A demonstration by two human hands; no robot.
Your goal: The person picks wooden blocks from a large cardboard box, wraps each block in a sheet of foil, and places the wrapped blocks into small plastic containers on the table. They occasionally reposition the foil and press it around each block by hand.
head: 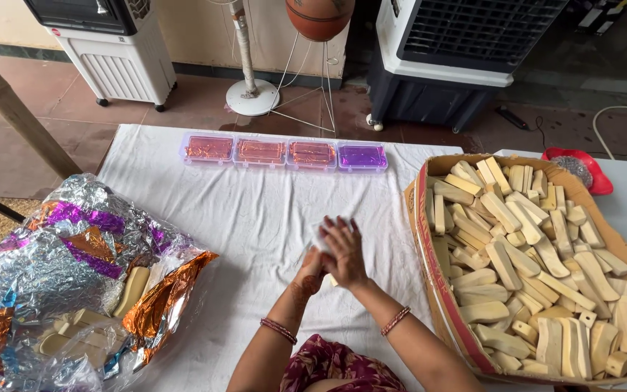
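Over the white-clothed bench (255,218), the right hand (346,254) lies flat against the left hand (312,267), fingers closed around a small pale wooden piece (333,280), barely visible, probably light, stiff and smooth, best gripped by its long edges.

Beyond the white-clothed worktop (205,210) lies a reddish-brown tiled floor (190,101) under soft, even daylight. Against the pale wall (205,29) stand a white air cooler (114,47) far to the left, a fan's round base (252,98) straight ahead, and a large dark-bottomed cooler (448,65) to the right. A bamboo pole (12,109) leans at far left.
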